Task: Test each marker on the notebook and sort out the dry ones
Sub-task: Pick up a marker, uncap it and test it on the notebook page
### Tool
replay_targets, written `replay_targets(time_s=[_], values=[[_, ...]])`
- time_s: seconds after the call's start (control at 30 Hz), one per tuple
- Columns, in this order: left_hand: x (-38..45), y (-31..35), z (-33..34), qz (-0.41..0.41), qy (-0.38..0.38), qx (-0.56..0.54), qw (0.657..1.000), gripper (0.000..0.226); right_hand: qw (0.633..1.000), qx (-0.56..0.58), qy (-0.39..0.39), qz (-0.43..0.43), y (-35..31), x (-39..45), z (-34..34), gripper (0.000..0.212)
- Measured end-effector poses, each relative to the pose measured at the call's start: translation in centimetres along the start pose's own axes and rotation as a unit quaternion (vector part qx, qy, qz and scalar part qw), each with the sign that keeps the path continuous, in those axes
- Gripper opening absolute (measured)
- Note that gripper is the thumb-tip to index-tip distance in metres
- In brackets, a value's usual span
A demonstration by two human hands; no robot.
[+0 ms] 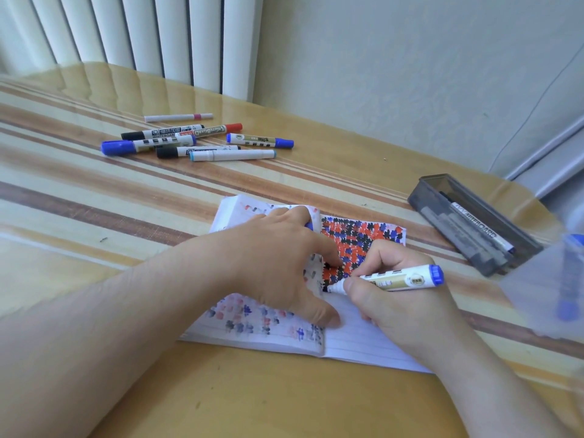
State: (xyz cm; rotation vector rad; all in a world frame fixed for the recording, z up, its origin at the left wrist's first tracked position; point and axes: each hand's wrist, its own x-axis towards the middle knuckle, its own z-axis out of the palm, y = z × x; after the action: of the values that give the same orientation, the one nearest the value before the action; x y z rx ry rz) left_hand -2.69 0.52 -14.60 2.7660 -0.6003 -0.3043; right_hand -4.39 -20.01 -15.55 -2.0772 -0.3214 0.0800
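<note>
An open notebook (363,346) lies on the table, its right page full of red, blue and black marks. My right hand (395,289) grips an uncapped blue whiteboard marker (401,277) with its tip down on the right page near the lowest marks. My left hand (278,257) presses flat on the left page, and a blue cap (309,225) peeks out between its fingers. Several capped markers (196,142) lie in a loose group at the far left of the table.
A dark translucent pencil box (467,222) holding markers lies open at the right. A blurred clear bag with a blue marker (568,279) sits at the right edge. White vertical blinds (142,36) and a pale wall stand behind the striped table (94,191).
</note>
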Motion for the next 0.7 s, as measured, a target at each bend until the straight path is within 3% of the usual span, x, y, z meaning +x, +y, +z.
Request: replay_targets(time_s=[0.17, 0.7], values=[[-0.04, -0.08, 0.0, -0.001, -0.004, 0.004, 1.0, 0.083, 0.999, 0.038, 0.005, 0.007, 0.07, 0.02, -0.19, 0.018], [-0.21, -0.12, -0.26, -0.001, -0.019, 0.012, 1.0, 0.082, 0.998, 0.061, -0.009, -0.006, 0.41, 0.02, -0.39, 0.019]])
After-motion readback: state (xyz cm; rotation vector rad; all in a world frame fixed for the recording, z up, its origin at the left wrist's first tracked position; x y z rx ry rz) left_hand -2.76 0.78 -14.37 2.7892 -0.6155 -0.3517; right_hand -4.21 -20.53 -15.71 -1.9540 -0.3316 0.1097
